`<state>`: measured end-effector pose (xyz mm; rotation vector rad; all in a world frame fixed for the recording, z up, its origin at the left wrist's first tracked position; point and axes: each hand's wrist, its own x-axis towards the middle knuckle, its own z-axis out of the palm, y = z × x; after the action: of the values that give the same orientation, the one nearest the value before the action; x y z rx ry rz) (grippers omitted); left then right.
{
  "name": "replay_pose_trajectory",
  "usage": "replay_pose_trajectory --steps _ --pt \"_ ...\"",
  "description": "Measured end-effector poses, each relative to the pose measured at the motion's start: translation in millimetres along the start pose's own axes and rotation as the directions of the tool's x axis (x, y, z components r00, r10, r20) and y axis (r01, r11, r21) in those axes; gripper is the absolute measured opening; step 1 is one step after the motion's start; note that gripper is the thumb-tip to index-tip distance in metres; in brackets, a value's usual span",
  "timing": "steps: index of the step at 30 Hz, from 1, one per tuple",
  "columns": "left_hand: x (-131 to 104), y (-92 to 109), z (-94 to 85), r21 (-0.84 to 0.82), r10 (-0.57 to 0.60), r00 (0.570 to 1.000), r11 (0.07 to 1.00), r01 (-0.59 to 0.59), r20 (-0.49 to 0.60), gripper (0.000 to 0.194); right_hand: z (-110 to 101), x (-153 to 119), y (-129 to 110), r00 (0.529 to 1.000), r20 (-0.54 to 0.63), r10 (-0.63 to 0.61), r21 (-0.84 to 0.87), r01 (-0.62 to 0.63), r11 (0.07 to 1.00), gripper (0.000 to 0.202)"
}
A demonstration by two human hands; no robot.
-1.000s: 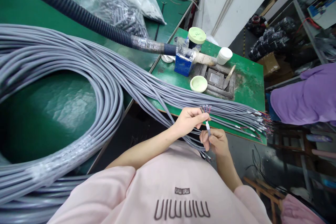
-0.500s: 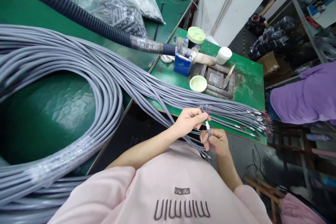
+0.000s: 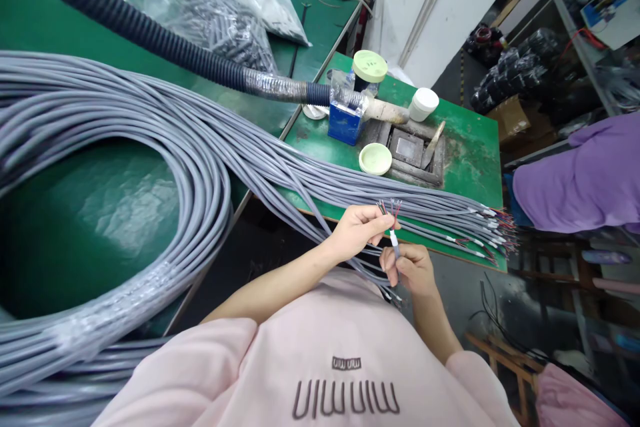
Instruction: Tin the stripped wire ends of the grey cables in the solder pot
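Observation:
One grey cable (image 3: 396, 249) stands nearly upright between my hands, with a white sleeve near its end and thin coloured wires (image 3: 389, 207) fanning out above. My left hand (image 3: 363, 225) pinches these wires between thumb and fingers. Lower down, my right hand (image 3: 411, 268) is closed round the grey jacket. Just beyond my hands lies a thick bundle of grey cables (image 3: 320, 177), its stripped wire ends (image 3: 500, 230) at the right edge of the green table. A few more cable ends hang below my hands, near my shirt.
A large cable coil (image 3: 200, 180) fills the left table. Behind the bundle are a solder pot (image 3: 409, 147) with a scraper, a green lid (image 3: 375, 159), a white jar (image 3: 424, 104) and a blue box (image 3: 344, 123) holding a black hose (image 3: 200, 60). A purple sleeve (image 3: 575, 173) shows at right.
Both hands keep their hold on the cable and its wires, almost unmoved. The background has shifted slightly left in view.

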<state>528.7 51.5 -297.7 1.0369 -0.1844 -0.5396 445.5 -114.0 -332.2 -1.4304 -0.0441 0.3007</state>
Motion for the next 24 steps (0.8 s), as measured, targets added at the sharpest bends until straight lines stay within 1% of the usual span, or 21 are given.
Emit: replay_pose_trajectory --steps 7,16,24 --pt "-0.2 -4.9 -1.8 0.051 0.023 1.000 0.998 -0.022 -0.018 0.047 0.7 -2.1 0.4 1.000 0.003 -0.001 0.006 0.001 1.000 0.040" --pt "0.4 -7.7 -0.7 -0.023 -0.026 1.000 0.999 0.026 -0.004 0.043 1.1 -3.4 0.9 1.000 -0.003 0.006 0.005 -0.006 1.000 0.041" --pt "0.6 -9.9 -2.0 -0.007 -0.002 1.000 1.000 0.002 -0.031 0.044 0.9 -3.3 2.3 1.000 -0.003 0.013 0.020 -0.013 1.000 0.041"
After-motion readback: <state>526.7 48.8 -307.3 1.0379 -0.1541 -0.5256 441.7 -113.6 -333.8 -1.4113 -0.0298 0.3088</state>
